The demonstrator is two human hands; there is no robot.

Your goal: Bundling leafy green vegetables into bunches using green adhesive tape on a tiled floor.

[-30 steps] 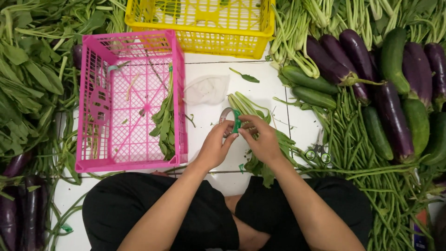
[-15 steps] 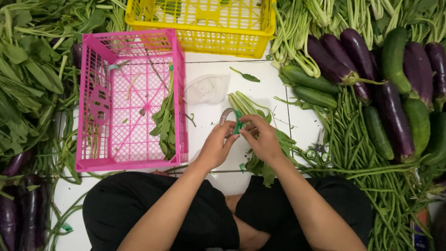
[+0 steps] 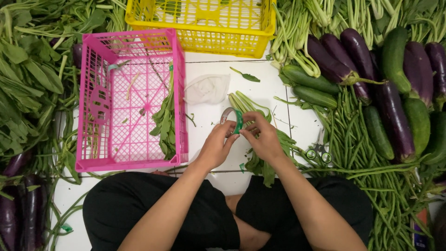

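Far to the left, a heap of broad green leafy stalks (image 3: 28,88) covers the floor, with a few dark purple eggplants (image 3: 18,204) lying below it near the person's knee. Next comes a pink plastic lattice crate (image 3: 93,102), open at the top, with a small bunch of leafy greens (image 3: 165,123) leaning against its right wall. Above and to the right of it sits a yellow plastic lattice crate (image 3: 204,39). On the white tiled floor (image 3: 209,135) between the crates and the hands lies a crumpled clear plastic bag (image 3: 206,88). The person sits cross-legged in black trousers, and the left hand (image 3: 216,146) is closed with its fingertips pinching a roll of green tape (image 3: 234,120), which sits right above a bundle of pale-stemmed green vegetables (image 3: 258,139) lying on the tiles. The right hand (image 3: 265,139) meets the left at the tape, its fingers pinched on the tape's green end and its palm resting over the bundle. Just right of the wrist lie small scissors with green handles (image 3: 318,151) at the edge of a thick spread of long green beans (image 3: 357,153). Beyond them lie dark green cucumbers (image 3: 316,88) and glossy purple long eggplants (image 3: 367,60).
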